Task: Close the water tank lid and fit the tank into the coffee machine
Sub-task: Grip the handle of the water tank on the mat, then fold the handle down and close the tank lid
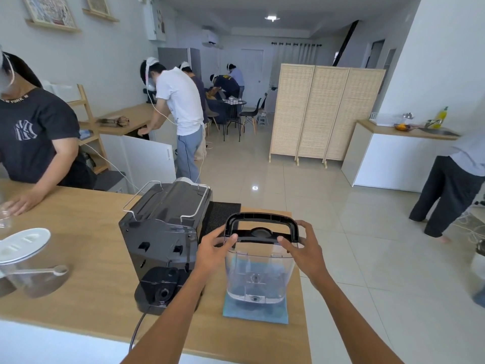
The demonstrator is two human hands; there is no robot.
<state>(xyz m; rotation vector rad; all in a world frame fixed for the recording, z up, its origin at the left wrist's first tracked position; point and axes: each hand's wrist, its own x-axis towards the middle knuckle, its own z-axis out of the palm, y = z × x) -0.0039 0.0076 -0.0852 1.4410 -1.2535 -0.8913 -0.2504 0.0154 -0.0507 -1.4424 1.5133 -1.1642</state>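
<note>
A clear plastic water tank (pixel 258 274) stands upright on a blue cloth (pixel 256 312) at the right end of the wooden counter. Its black lid (pixel 262 227) with a handle is tilted up, open at the top. My left hand (pixel 216 245) touches the tank's upper left rim, fingers on the lid's left side. My right hand (pixel 301 244) rests on the upper right rim, fingers spread. The black coffee machine (pixel 164 232) sits just left of the tank, its back facing me, with the empty tank bay low at its rear.
A black drip mat (pixel 223 214) lies behind the machine. A clear jug with a white lid (pixel 25 261) and a scoop stands at the left. Another person leans on the counter at far left (pixel 34 143). The counter's right edge (pixel 301 298) is close beside the tank.
</note>
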